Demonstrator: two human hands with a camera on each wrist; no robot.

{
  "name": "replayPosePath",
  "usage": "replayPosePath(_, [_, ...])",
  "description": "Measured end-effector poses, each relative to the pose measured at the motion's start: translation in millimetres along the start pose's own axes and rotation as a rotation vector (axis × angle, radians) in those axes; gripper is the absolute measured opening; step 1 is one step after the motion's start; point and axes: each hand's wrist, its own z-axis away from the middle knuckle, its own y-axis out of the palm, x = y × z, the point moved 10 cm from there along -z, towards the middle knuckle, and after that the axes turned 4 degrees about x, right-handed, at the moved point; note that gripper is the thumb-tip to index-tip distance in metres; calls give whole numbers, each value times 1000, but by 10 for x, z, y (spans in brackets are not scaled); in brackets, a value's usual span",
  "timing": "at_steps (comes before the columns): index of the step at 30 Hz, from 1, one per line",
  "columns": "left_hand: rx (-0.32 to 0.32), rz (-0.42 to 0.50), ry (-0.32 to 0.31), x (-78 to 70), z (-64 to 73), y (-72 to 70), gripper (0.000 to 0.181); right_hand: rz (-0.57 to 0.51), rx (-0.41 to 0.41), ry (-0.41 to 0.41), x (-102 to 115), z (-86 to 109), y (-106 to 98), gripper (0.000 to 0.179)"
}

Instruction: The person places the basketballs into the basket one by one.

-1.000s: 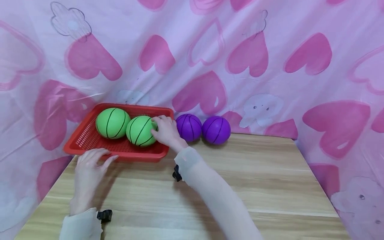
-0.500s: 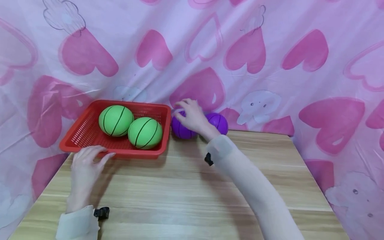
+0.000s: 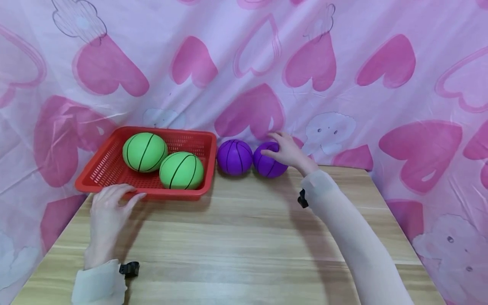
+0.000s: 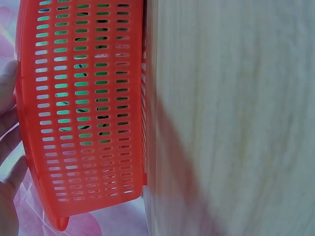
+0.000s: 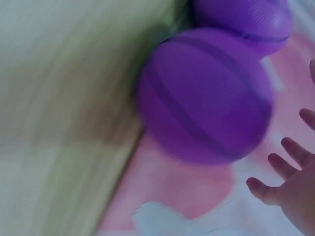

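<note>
A second ago the right hand (image 3: 287, 151) was on a green ball in the red plastic basket with little holes (image 3: 171, 194); now it has gone past the nearer purple ball and is over the far right one. Two round green balls with black lines, the back one (image 3: 145, 152) and the front one (image 3: 181, 170), sit in the basket. Two round purple balls with dark lines, the left one (image 3: 234, 157) and the right one (image 3: 267, 166), are side by side on the wooden counter (image 3: 213, 241). So the work seems to be with the purple balls now. The right hand's fingers are spread wide and hold nothing. The left hand (image 3: 108, 214) has stayed put, its fingers a bit bent and resting on the front rim; I can't tell if they press. The right hand hides part of its ball. The right wrist view is blurry and cuts off the other purple ball, and from the left wrist the green only peeks through the holes.
</note>
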Motion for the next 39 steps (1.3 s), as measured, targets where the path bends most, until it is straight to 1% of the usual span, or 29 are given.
replayPosePath(3, [-14, 6, 6, -15, 2, -10, 31, -41, -2, 21, -252, 79, 60, 71])
replayPosePath(6, [-12, 4, 7, -16, 2, -13, 31, -96, -16, 39, -441, 133, 111, 78])
replayPosePath(9, [5, -2, 3, -10, -2, -5, 32, -192, -28, 73, -591, 166, 158, 85])
replayPosePath(11, [16, -4, 1, -10, -7, 3, 32, -285, -28, 105, -668, 193, 193, 89])
replayPosePath(13, [23, -4, -1, -10, -9, 10, 32, -402, -30, 121, -686, 219, 207, 91])
replayPosePath(16, [26, -2, -10, -5, -11, 19, 32, -540, -20, 117, -609, 263, 215, 92])
replayPosePath(18, [19, 0, -11, 2, -8, 21, 31, -602, -21, 98, -561, 271, 229, 92])
replayPosePath(20, [11, 1, -12, 6, -5, 19, 30, -640, -23, 92, -539, 281, 262, 93])
replayPosePath(22, [3, 0, -11, 7, 2, 12, 30, -651, -29, 98, -547, 288, 298, 96])
replayPosePath(26, [-3, -3, -9, 0, 18, -5, 31, -654, -36, 146, -566, 315, 372, 103])
replayPosePath(30, [-3, 4, 2, -24, 28, 0, 31, -662, -47, 189, -645, 318, 452, 110])
replayPosePath(35, [16, -1, -4, -26, 22, 18, 31, -581, -47, 184, -771, 231, 580, 110])
replayPosePath(39, [37, -12, -23, 8, 12, 27, 32, -538, -62, 168, -802, 166, 632, 103])
